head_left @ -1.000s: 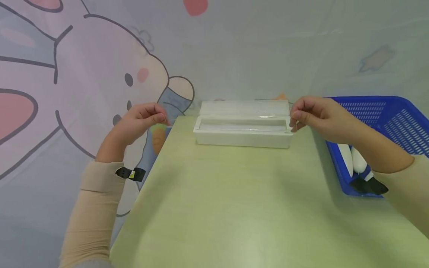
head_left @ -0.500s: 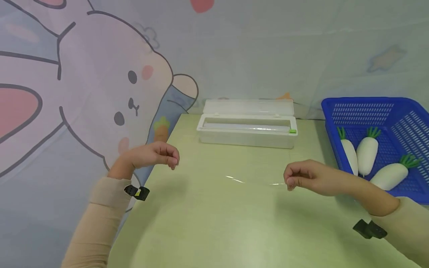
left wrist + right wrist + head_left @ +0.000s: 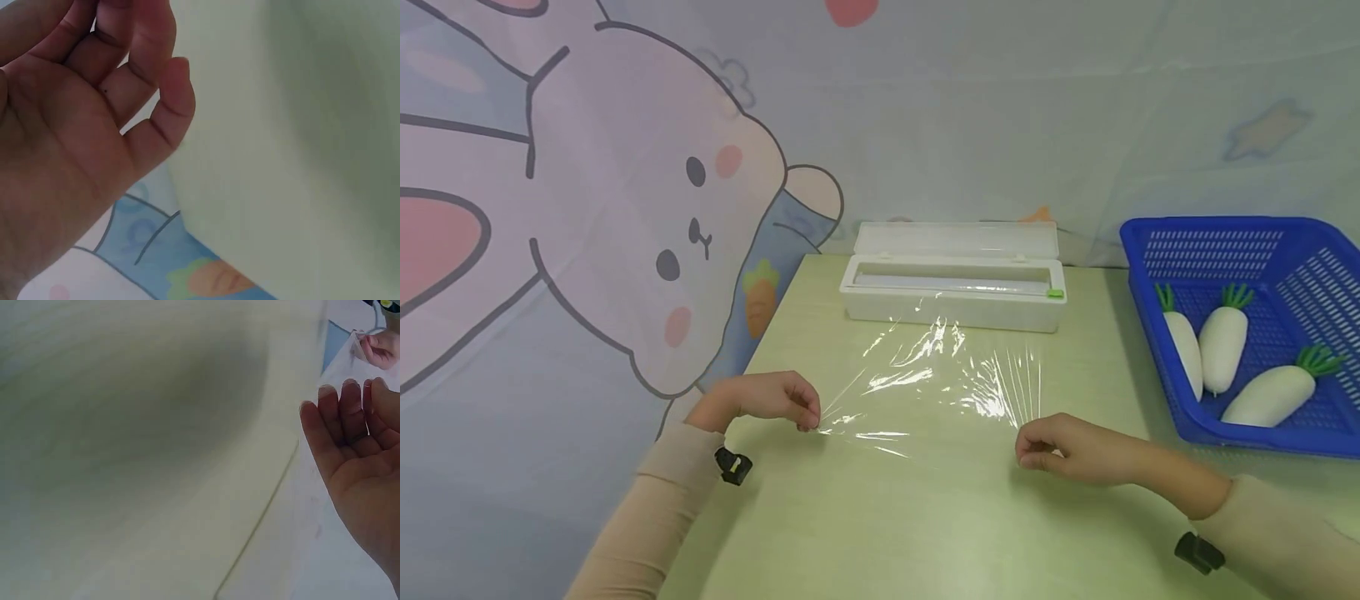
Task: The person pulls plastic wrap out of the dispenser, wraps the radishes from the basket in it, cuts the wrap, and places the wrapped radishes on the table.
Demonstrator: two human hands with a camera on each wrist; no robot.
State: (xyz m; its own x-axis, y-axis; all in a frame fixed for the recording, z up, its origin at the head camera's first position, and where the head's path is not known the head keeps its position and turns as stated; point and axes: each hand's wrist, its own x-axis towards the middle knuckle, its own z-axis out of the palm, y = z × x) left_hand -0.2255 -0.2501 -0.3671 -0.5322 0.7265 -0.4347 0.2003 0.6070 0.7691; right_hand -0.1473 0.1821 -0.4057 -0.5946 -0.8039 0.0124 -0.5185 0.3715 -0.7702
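Observation:
A sheet of clear plastic wrap [image 3: 902, 379] stretches between both hands over the table, its glints and creases fanning back toward the dispenser. My left hand [image 3: 777, 400] pinches its near left corner between thumb and fingertips. The near right corner is pinched by my right hand [image 3: 1075, 450], with taut folds running up from the fingers. Behind the wrap stands a white cling film dispenser [image 3: 955, 310], lid raised, a roll [image 3: 951, 283] inside and a green slider [image 3: 1055, 293] at the right end. In the left wrist view the left hand [image 3: 81, 112] shows bent fingers, the pinch at the frame's top edge.
On the right a blue plastic basket [image 3: 1150, 358] holds three white radishes [image 3: 1222, 346] with green tops. The pale green table [image 3: 925, 533] ends on the left beside a cartoon rabbit backdrop [image 3: 610, 167], which also rises behind the dispenser.
Both hands have come down and back from the dispenser toward the person. The plastic wrap now shows stretched out between them; the dispenser has stayed in place.

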